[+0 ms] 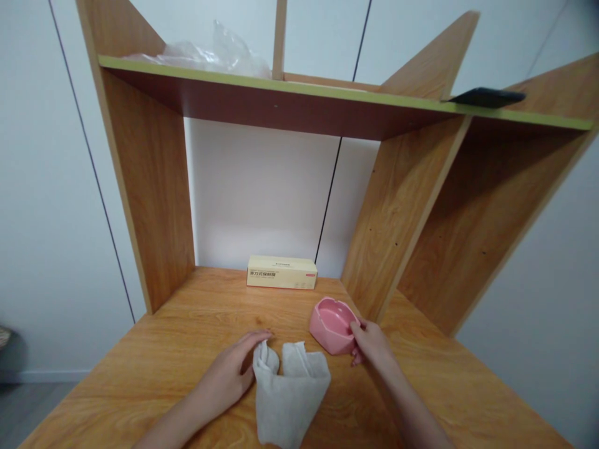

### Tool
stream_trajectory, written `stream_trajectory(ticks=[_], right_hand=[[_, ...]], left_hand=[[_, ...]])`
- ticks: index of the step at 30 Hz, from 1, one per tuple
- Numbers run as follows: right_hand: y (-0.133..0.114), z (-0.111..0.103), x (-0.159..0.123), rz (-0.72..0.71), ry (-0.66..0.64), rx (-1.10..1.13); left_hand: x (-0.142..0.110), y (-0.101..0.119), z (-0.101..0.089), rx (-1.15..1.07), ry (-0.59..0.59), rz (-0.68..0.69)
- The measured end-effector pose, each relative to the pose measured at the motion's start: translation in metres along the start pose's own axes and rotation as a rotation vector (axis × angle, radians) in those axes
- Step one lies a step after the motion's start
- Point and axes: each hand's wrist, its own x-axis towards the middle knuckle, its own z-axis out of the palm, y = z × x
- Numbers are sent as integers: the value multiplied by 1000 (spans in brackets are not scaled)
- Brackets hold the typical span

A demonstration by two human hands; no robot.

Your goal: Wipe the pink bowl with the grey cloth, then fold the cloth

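Well, from where I stand the pink dish (pixel 333 327) catches the eye first: thick-walled, its outside cut into flat, angular facets, the rim many-cornered, the hollow smooth and faintly shiny. It is at the right of the wooden desktop (pixel 187 355), just beyond a whitish pouch (pixel 292 399), though I can't tell whether its base touches the wood. The person's right hand (pixel 371 342) grips its right side, thumb over the rim, fingers underneath. The pouch looks soft and thin, creased, its mouth gaping with a fold tucked inward. The left hand (pixel 231 372) curves loosely at its left edge; whether it pinches the material I can't tell. A cream box (pixel 281 273) lies farther back
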Motion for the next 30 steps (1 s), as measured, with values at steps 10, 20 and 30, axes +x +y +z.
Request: stream_trajectory(ticks=[10,20,30], right_hand=[[-17,9,-27,-624,391,-232],[-33,36,-68,-828,-210,-473],[-41,30,-83,-762,-404,-373]], left_hand=[[0,3,-1,-170,-73,-67],[7,20,-30,320,190,-298],[6,8,-72,700,190,-504]])
